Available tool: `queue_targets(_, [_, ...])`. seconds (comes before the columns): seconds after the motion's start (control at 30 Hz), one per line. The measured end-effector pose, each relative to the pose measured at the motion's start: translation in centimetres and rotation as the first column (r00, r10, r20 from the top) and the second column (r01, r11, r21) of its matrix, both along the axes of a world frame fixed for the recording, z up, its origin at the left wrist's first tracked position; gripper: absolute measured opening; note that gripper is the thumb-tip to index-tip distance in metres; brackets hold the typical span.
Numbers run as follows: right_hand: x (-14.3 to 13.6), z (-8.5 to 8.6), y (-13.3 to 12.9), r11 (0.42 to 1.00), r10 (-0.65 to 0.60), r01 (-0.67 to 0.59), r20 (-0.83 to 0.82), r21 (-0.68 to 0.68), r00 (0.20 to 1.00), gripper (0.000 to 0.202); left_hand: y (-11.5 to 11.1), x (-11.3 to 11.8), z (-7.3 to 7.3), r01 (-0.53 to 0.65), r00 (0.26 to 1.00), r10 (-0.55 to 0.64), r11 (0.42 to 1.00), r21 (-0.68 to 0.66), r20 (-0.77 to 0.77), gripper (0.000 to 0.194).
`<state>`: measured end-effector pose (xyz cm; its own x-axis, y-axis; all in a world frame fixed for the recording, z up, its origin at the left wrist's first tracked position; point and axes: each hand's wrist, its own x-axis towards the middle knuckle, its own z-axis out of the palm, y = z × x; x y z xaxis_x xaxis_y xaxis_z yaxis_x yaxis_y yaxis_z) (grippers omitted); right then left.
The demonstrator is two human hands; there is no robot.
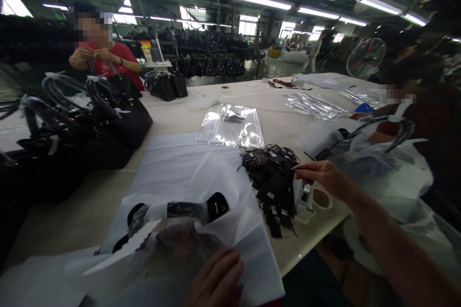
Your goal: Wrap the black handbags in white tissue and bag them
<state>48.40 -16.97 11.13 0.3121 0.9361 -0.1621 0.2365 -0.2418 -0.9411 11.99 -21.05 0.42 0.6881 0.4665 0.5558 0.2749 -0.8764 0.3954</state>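
A dark handbag point(187, 209), partly wrapped in clear film and white tissue paper point(212, 177), lies on the table in front of me. My left hand point(218, 276) rests at its near right side, slightly blurred, fingers loosely bent over the wrapping. Farther right, my right hand point(315, 172) is closed in a pinch. A small pale bit shows at its fingertips, too small to name. Just below that hand stands a white tape dispenser point(306, 211) with a tape roll point(321, 197). Beside it lies a heap of black hang tags point(270, 172) with cords.
Several black handbags point(108, 129) crowd the left of the table point(173, 110). Clear plastic bags point(234, 124) lie ahead. A co-worker in red point(122, 57) handles a bag across the table. At right, another person point(425, 100) sits behind a wrapped bag point(392, 168).
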Motion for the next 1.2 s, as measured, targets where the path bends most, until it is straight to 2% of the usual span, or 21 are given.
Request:
queue_targets(0.03, [-1.4,0.6,-0.9,0.998,0.062,-0.062,0.003,-0.015,0.998,0.027,0.5,1.4,1.7,0.045,0.997,-0.042,0.998,-0.041,0.069,0.046])
queue_targets(0.1, [-4.5,1.6,-2.7,0.980,0.191,-0.191,-0.014,-0.048,0.982,0.027,1.1,4.0,4.7,0.087,0.981,-0.054,0.981,-0.174,0.188,0.043])
queue_targets(0.17, [-7.4,2.4,-4.2,0.942,0.329,-0.331,-0.038,-0.064,0.944,0.024,1.2,5.8,6.6,0.126,0.965,-0.028,0.921,-0.370,0.260,0.045])
queue_targets(0.2, [-8.7,2.6,-4.8,0.917,0.393,-0.395,-0.040,-0.058,0.919,0.023,1.1,6.3,7.1,0.145,0.961,-0.005,0.862,-0.485,0.278,0.043])
queue_targets(0.23, [-9.9,2.8,-5.3,0.894,0.445,-0.446,-0.028,-0.045,0.895,0.021,0.9,6.6,7.3,0.161,0.959,0.022,0.777,-0.608,0.282,0.037])
queue_targets(0.3, [-11.7,2.8,-6.0,0.859,0.513,-0.513,0.033,-0.012,0.858,0.019,0.4,6.3,7.1,0.171,0.962,0.089,0.544,-0.821,0.259,0.021])
queue_targets(0.37, [-12.9,2.2,-6.5,0.859,0.505,-0.511,0.111,0.035,0.856,0.016,-0.1,5.3,6.6,0.167,0.962,0.155,0.308,-0.937,0.222,0.020])
queue_targets(0.4, [-13.3,1.8,-6.7,0.879,0.457,-0.472,0.151,0.075,0.876,0.015,-0.3,4.7,6.4,0.166,0.957,0.198,0.220,-0.961,0.211,0.022])
queue_targets(0.43, [-13.6,1.2,-7.0,0.906,0.378,-0.404,0.189,0.127,0.906,0.016,-0.4,4.0,6.2,0.167,0.949,0.244,0.157,-0.973,0.202,0.024])
queue_targets(0.5, [-14.5,-0.4,-7.9,0.949,0.130,-0.189,0.233,0.251,0.964,0.020,-0.6,2.5,5.9,0.167,0.928,0.321,0.090,-0.982,0.187,0.025])
queue_targets(0.53, [-15.1,-1.2,-8.4,0.955,0.016,-0.081,0.223,0.286,0.975,0.019,-0.7,1.8,5.7,0.161,0.919,0.350,0.086,-0.983,0.181,0.026])
queue_targets(0.57, [-15.9,-2.1,-8.9,0.959,-0.045,-0.011,0.189,0.282,0.981,0.018,-0.8,1.1,5.6,0.151,0.912,0.371,0.096,-0.984,0.176,0.027])
queue_targets(0.6, [-16.9,-2.9,-9.4,0.970,-0.051,0.017,0.134,0.242,0.990,0.021,-0.8,0.5,5.4,0.138,0.908,0.382,0.117,-0.983,0.173,0.028])
queue_targets(0.63, [-18.0,-3.7,-9.8,0.983,-0.015,0.004,0.058,0.182,0.998,0.026,-0.9,0.0,5.2,0.125,0.905,0.388,0.142,-0.982,0.171,0.030])
queue_targets(0.7, [-20.5,-5.1,-10.3,0.992,0.112,-0.103,-0.126,0.078,0.986,0.034,-1.1,-0.9,4.7,0.124,0.902,0.390,0.178,-0.976,0.186,0.031])
queue_targets(0.77, [-23.0,-6.1,-10.2,0.980,0.198,-0.186,-0.308,0.068,0.931,0.034,-1.3,-1.5,4.2,0.159,0.898,0.376,0.204,-0.966,0.227,0.032])
queue_targets(0.83, [-25.1,-7.0,-9.7,0.982,0.187,-0.169,-0.474,0.081,0.860,0.028,-1.6,-2.1,3.8,0.175,0.897,0.363,0.231,-0.957,0.252,0.033])
queue_targets(0.9, [-26.5,-7.6,-9.1,0.993,0.116,-0.101,-0.597,0.059,0.794,0.023,-1.9,-2.5,3.5,0.141,0.903,0.364,0.250,-0.958,0.228,0.035])
queue_targets(0.97, [-27.3,-8.0,-8.7,0.999,0.052,-0.050,-0.653,0.021,0.756,0.022,-2.0,-3.0,3.4,0.095,0.905,0.381,0.254,-0.963,0.190,0.037])
queue_targets(1.03, [-27.8,-8.2,-8.5,1.000,0.022,-0.028,-0.655,0.002,0.755,0.023,-2.1,-3.5,3.2,0.063,0.895,0.415,0.247,-0.967,0.165,0.037])
queue_targets(1.2, [-29.1,-8.2,-8.3,0.995,-0.066,0.100,-0.590,0.026,0.805,0.024,-2.3,-4.5,2.2,0.081,0.823,0.546,0.159,-0.984,0.156,0.035])
